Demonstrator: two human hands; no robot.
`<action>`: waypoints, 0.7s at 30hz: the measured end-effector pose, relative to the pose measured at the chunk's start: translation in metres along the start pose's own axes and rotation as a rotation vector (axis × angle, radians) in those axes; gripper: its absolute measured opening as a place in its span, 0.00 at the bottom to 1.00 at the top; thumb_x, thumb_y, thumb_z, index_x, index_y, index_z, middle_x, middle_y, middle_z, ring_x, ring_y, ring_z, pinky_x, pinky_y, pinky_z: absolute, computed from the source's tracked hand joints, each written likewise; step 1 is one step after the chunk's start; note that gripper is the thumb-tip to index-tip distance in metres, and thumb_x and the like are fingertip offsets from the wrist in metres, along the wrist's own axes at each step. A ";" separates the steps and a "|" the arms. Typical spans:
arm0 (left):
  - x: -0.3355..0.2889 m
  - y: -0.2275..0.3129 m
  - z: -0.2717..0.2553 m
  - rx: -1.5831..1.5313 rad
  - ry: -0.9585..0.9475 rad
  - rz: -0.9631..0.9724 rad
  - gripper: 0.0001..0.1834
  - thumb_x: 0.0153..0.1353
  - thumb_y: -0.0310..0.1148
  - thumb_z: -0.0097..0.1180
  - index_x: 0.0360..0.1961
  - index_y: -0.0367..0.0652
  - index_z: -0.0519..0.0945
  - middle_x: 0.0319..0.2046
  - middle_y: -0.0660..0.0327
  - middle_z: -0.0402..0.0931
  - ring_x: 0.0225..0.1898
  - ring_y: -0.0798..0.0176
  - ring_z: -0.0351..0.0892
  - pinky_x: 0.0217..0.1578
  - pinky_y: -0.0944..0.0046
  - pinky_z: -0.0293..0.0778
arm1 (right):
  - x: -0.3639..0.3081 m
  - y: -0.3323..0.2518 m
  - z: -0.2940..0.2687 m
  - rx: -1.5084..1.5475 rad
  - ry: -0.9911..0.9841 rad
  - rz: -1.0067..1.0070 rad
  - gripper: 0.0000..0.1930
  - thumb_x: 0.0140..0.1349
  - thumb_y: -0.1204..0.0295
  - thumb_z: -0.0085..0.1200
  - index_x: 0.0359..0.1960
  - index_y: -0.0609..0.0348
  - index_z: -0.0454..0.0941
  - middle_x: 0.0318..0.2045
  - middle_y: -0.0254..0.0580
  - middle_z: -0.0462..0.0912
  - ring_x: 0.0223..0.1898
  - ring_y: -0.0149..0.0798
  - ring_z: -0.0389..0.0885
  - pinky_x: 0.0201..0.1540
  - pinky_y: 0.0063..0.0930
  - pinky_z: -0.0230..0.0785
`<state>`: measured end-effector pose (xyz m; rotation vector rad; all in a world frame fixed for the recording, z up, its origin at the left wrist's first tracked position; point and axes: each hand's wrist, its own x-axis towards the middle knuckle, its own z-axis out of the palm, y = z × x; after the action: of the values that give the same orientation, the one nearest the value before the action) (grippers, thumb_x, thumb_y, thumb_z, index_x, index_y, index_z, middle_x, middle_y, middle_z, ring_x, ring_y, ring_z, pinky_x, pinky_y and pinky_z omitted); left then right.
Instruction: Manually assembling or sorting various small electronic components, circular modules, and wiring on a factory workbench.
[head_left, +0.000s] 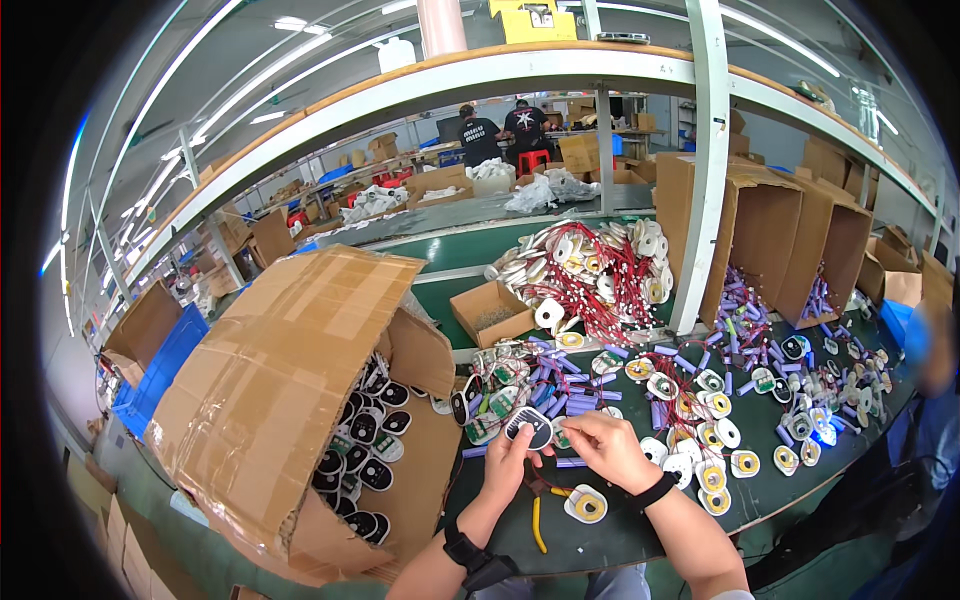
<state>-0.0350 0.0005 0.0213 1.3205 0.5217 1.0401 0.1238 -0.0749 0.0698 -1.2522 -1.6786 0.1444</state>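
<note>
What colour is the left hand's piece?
Black with a white rim; the piece shows best in the head view.

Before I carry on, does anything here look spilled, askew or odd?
Yes: the large cardboard box seems to lie on its side, black-topped parts heaped in its sideways mouth; purple cylinders lie strewn across the bench, unsorted among white pieces.

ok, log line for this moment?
left hand: holds black-faced piece | right hand: beside it | yellow-handled pliers: on table

Black-faced oval plastic disc [531,426] at lower centre, yellow-handled pliers [536,516] below it, large brown cardboard box [285,360] at left, purple cylindrical cells [581,403] behind and right.
</note>
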 end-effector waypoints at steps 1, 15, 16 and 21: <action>0.000 0.000 -0.002 0.042 -0.007 -0.013 0.15 0.64 0.38 0.41 0.38 0.37 0.73 0.30 0.58 0.77 0.26 0.68 0.76 0.22 0.72 0.69 | 0.000 0.002 0.000 0.007 -0.016 0.015 0.05 0.53 0.76 0.53 0.32 0.61 0.77 0.25 0.45 0.79 0.24 0.43 0.79 0.26 0.30 0.71; 0.000 -0.006 -0.003 -0.159 -0.021 -0.030 0.21 0.67 0.45 0.34 0.40 0.37 0.70 0.32 0.57 0.75 0.31 0.66 0.75 0.25 0.69 0.69 | -0.008 0.016 0.010 -0.043 -0.177 0.066 0.11 0.58 0.65 0.50 0.34 0.60 0.76 0.30 0.48 0.78 0.29 0.50 0.78 0.32 0.38 0.70; 0.000 -0.007 -0.003 -0.159 -0.021 -0.031 0.21 0.67 0.45 0.34 0.40 0.37 0.70 0.32 0.57 0.75 0.31 0.66 0.75 0.25 0.69 0.69 | -0.008 0.017 0.010 -0.042 -0.178 0.066 0.11 0.58 0.65 0.50 0.34 0.60 0.76 0.30 0.48 0.78 0.29 0.50 0.78 0.32 0.38 0.70; 0.002 -0.009 -0.004 -0.124 -0.010 -0.039 0.20 0.67 0.45 0.35 0.40 0.37 0.70 0.32 0.58 0.75 0.32 0.67 0.74 0.24 0.70 0.69 | -0.011 0.026 0.012 -0.059 -0.315 0.108 0.13 0.58 0.62 0.49 0.33 0.61 0.75 0.30 0.50 0.77 0.31 0.53 0.76 0.33 0.40 0.69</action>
<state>-0.0344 0.0051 0.0123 1.2009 0.4668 1.0171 0.1320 -0.0665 0.0414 -1.4220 -1.8931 0.3761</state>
